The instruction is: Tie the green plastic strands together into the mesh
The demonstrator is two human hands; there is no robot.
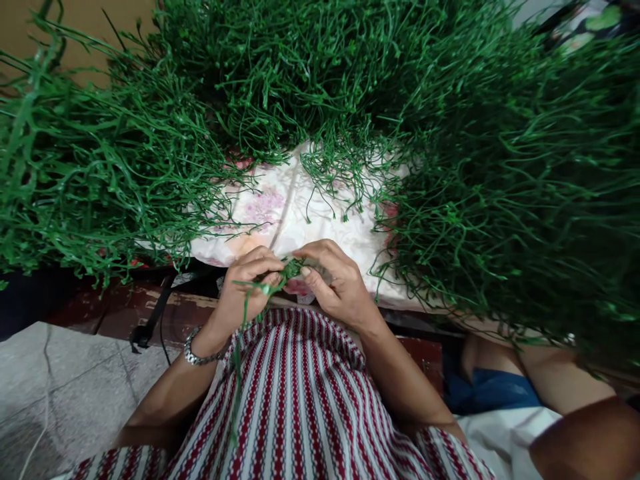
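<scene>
At the near edge of the cloth, close to my waist, a small bunch of green stems point(294, 269) sits between my two hands. The fingers of my left hand point(250, 283), with a metal watch on the wrist, are closed around its left side. A few strands hang down from that hand over the striped shirt. My right hand point(337, 280) closes on the bunch from the other side, thumb and fingertips pressed against it. The stems are thin, with small knobbed tips; fingers partly hide how they are joined.
Large heaps of similar green stems lie at the left point(100, 167), at the back point(310, 60) and at the right point(510, 180). Beneath them is a flower-patterned cloth point(320, 230). A person's arm point(590, 433) and legs show at lower right. A dark strap point(157, 313) hangs at left.
</scene>
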